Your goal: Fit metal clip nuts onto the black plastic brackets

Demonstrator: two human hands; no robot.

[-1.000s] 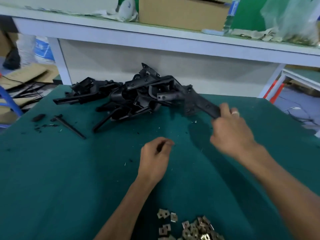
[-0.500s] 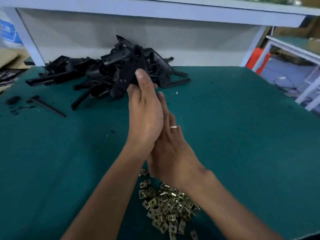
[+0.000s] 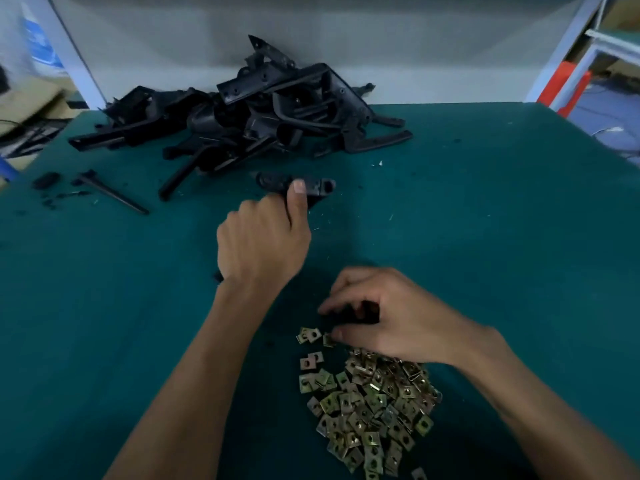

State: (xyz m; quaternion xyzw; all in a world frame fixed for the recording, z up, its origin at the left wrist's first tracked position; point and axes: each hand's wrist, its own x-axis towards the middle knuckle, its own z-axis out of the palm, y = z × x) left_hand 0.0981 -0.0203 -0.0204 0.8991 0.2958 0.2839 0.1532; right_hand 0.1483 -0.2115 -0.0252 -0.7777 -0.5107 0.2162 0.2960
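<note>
Black brackets (image 3: 263,112), brass-yellow clip nuts (image 3: 370,407), plain teal table (image 3: 485,237).

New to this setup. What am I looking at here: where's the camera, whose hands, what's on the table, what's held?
There is no robot: one camera worn on a person's head looks down at their bare hands over a green table. The left hand grips one black plastic bracket. The right hand reaches into the pile of metal clip nuts, fingers curled at one; whether it has a grip is unclear. A heap of more black brackets lies at the far edge.
</note>
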